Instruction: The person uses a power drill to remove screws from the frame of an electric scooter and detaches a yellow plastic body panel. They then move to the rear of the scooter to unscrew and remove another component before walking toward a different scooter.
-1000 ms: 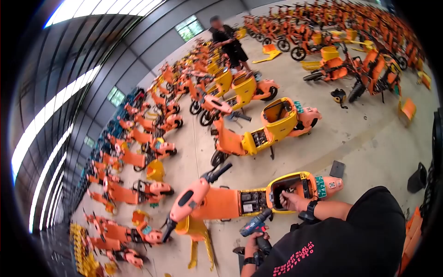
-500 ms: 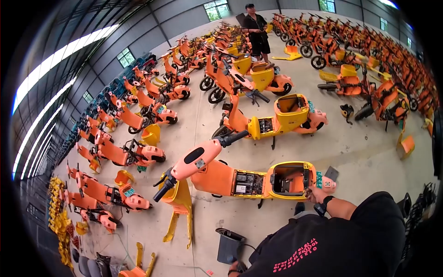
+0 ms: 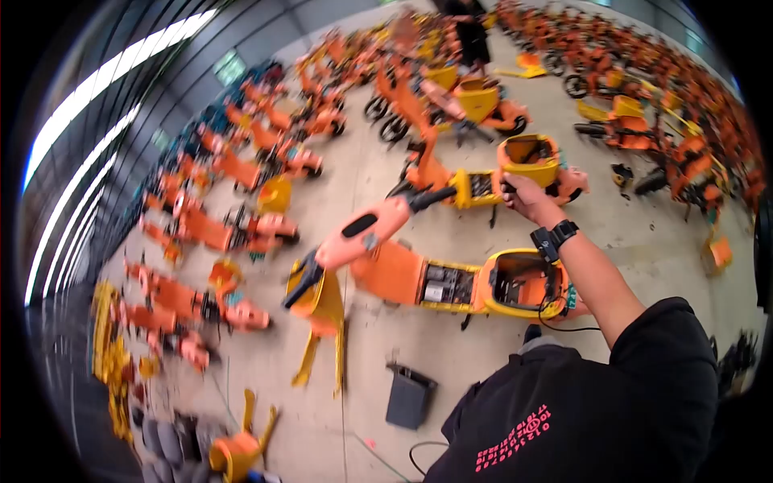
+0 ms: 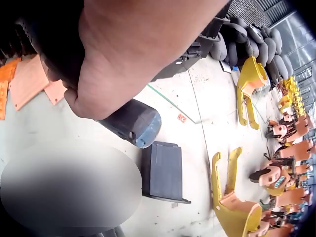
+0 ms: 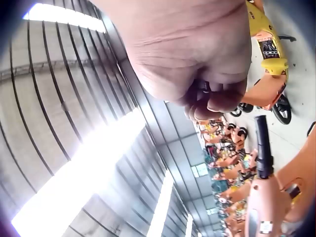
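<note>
My right hand point(image 3: 527, 200) is stretched out in the head view, above the floor beyond the nearest orange scooter point(image 3: 390, 270). In the right wrist view its fingers curl around a small dark object point(image 5: 204, 86), mostly hidden by the palm. The left hand point(image 4: 116, 61) grips a dark power drill with a blue end point(image 4: 140, 123) in the left wrist view; the head view does not show this hand. The scooter's yellow-rimmed compartment point(image 3: 493, 302) stands uncovered, with a black cable point(image 3: 570, 328) hanging at its side.
Another yellow and orange scooter point(image 3: 527, 167) stands beyond. A dark box point(image 3: 409, 396) lies on the floor near yellow frame parts point(image 3: 316, 302). Rows of scooters fill the left and back, and a person point(image 3: 473, 36) stands at the far side.
My right hand has moved from the scooter's compartment, past its rear rim, outward over the floor. The left hand and drill have left the head view. The camera's view has shifted.
</note>
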Motion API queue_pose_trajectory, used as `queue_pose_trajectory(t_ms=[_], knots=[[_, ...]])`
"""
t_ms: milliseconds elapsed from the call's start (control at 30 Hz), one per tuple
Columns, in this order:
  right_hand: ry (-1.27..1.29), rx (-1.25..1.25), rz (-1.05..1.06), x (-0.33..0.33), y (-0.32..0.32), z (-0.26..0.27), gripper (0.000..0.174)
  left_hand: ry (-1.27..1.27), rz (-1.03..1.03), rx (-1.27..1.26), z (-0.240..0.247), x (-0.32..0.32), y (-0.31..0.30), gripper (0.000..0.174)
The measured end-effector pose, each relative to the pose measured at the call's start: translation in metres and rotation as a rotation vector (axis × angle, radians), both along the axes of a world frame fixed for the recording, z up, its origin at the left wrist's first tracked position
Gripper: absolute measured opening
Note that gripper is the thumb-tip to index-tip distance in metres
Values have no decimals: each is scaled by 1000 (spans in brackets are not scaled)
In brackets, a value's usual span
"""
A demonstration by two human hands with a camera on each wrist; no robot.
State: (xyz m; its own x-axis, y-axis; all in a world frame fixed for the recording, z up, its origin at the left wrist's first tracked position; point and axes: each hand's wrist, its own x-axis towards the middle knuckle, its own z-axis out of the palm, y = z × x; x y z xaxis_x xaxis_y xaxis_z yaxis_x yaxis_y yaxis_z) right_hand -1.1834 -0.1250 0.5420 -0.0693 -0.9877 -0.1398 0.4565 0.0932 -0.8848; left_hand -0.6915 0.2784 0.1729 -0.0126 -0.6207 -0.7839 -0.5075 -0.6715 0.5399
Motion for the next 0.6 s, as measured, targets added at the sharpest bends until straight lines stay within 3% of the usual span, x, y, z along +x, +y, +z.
queue_pose_trajectory(t_ms=[100,233,300,333,400,500,533,567,600], knots=[[14,194,194,50,6,-59,22,60,142,10,-18,4,69,12],[41,583,409,102,39,-186,19,106,477,91,-34,-5,123,11],[6,749,518,106,52,-266,18,-35,577,212,61,-20,88,25],[9,770,543,116,59,-268,18,20,671,222,48,-22,97,27],[264,975,425,131,69,-268,21,86,790,234,18,-24,115,31],[233,914,397,119,37,-300,17,-26,705,265,49,-41,127,33],[195,911,223,126,25,-295,21,87,802,325,-4,-43,169,34],[373,851,351,117,4,-297,28,128,685,216,31,-53,168,32],[391,827,349,103,-21,-315,18,104,633,210,50,-63,174,32]])
